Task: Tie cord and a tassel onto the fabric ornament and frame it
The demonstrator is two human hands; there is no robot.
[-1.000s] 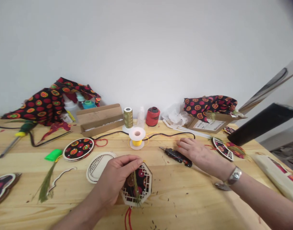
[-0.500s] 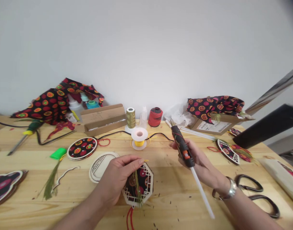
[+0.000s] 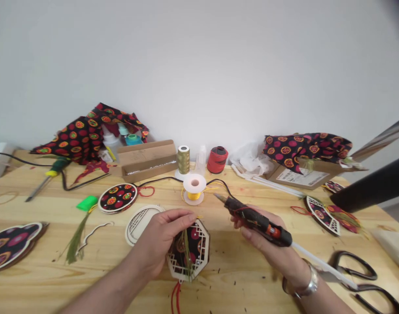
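My left hand (image 3: 167, 233) grips the upper left of an octagonal ornament (image 3: 201, 250), which has a pale lattice frame over dark patterned fabric. An olive tassel (image 3: 187, 257) hangs across its front, and a red cord (image 3: 176, 296) trails from its bottom. My right hand (image 3: 268, 244) is closed around a black hot glue gun (image 3: 258, 221), its nozzle pointing up and left, with a white glue stick (image 3: 323, 264) sticking out of its back. A gap separates the nozzle from the ornament. Behind them stands a spool of yellow cord (image 3: 193, 192).
Black-handled scissors (image 3: 356, 261) lie by my right wrist. A round wooden frame (image 3: 139, 224), a round fabric ornament (image 3: 117, 198) and a green-topped tassel (image 3: 77, 237) lie to the left. Along the wall stand an open cardboard box (image 3: 150, 163), a gold thread cone (image 3: 184, 160) and a red spool (image 3: 217, 159).
The glue gun has swung from pointing steeply upward to lying more level, its nozzle now nearer the ornament. My left hand keeps its hold on the ornament. The view has shifted slightly left.
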